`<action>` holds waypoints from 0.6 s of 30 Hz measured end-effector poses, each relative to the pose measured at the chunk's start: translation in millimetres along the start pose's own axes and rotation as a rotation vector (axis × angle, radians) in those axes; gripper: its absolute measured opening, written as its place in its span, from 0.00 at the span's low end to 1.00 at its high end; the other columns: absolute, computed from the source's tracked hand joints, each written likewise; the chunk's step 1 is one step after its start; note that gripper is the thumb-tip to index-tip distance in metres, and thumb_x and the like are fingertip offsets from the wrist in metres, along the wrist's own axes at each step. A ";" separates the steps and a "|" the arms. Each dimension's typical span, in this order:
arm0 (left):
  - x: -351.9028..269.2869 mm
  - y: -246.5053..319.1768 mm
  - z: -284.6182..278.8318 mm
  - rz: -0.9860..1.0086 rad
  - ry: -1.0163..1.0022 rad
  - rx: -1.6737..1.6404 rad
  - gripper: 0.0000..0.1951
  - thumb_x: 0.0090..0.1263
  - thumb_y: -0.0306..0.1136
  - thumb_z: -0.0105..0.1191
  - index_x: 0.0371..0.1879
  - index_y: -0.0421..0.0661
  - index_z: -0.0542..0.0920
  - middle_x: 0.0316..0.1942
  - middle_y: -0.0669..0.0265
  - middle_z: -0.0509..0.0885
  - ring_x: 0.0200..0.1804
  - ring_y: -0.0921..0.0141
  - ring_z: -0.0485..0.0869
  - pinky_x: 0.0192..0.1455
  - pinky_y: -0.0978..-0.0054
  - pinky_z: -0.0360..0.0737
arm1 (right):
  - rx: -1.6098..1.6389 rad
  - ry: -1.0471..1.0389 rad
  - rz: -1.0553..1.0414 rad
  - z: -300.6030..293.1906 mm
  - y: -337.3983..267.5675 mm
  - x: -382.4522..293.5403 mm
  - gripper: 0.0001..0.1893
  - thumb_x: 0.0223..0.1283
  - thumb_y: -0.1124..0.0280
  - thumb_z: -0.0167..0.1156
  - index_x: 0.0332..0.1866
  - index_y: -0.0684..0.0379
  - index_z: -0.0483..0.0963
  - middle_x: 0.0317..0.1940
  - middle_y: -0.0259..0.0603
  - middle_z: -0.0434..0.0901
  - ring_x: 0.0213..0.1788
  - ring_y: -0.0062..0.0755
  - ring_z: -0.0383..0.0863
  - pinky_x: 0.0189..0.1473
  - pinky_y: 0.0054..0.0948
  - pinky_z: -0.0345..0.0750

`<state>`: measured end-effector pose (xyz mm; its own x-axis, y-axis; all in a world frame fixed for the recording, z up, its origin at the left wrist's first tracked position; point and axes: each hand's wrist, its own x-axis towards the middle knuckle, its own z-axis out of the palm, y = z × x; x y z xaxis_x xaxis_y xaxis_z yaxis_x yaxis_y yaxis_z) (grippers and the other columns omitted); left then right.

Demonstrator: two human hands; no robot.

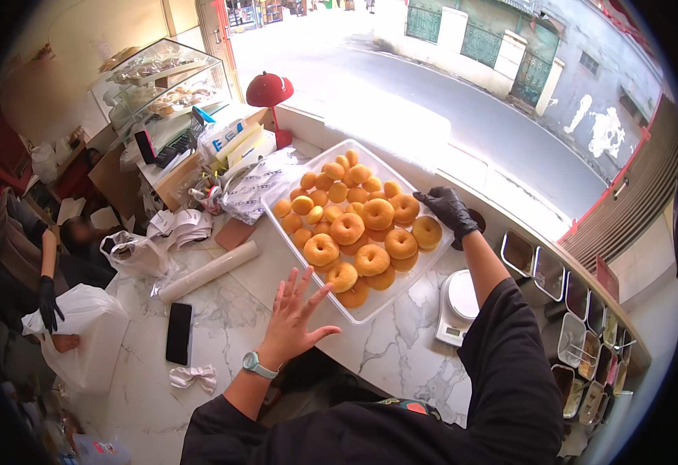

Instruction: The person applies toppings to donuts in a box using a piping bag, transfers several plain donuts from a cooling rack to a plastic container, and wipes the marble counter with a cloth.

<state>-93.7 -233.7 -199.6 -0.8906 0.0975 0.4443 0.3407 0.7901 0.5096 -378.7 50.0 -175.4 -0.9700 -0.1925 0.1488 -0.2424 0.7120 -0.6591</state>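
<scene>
A translucent plastic tray sits on the marble-patterned counter in front of me. Ring doughnuts fill its near and right parts, some stacked. Small round dough balls lie towards its far left end. My right hand, in a black glove, grips the tray's right rim, its fingertips close to a doughnut. Bare and with fingers spread, my left hand is at the near left edge of the tray; whether its fingertips touch the rim I cannot tell. A pale watch is on that wrist.
A white digital scale stands right of the tray, before metal topping containers. Leftward lie a plastic film roll, a phone and a bow. A co-worker's gloved hand is by a white plastic bag.
</scene>
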 end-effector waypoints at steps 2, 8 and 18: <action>21.3 0.0 17.5 0.054 -0.268 0.228 0.32 0.61 0.53 0.54 0.66 0.66 0.62 0.72 0.63 0.47 0.74 0.59 0.40 0.71 0.51 0.37 | -0.034 0.265 0.058 0.1 0.7 30.5 0.25 0.49 0.50 0.64 0.35 0.67 0.77 0.30 0.52 0.81 0.33 0.44 0.81 0.40 0.34 0.76; 34.4 -7.0 74.8 0.032 -0.196 0.126 0.28 0.65 0.50 0.50 0.66 0.70 0.61 0.73 0.64 0.42 0.74 0.61 0.33 0.70 0.49 0.29 | -0.054 0.556 0.031 -3.5 34.5 92.3 0.26 0.52 0.53 0.62 0.46 0.67 0.74 0.33 0.49 0.81 0.36 0.41 0.82 0.41 0.36 0.77; 75.3 -1.5 101.1 0.029 -0.141 0.137 0.26 0.65 0.46 0.51 0.64 0.67 0.66 0.73 0.61 0.43 0.74 0.60 0.34 0.71 0.52 0.33 | 0.428 0.519 -0.397 -3.9 14.9 95.2 0.10 0.56 0.79 0.59 0.44 0.64 0.74 0.35 0.42 0.82 0.39 0.28 0.83 0.41 0.25 0.78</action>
<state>-191.7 -166.3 -241.4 -0.9178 0.1974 0.3444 0.3308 0.8599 0.3888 -474.7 44.9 -168.2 -0.7240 0.0373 0.6888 -0.6461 0.3130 -0.6961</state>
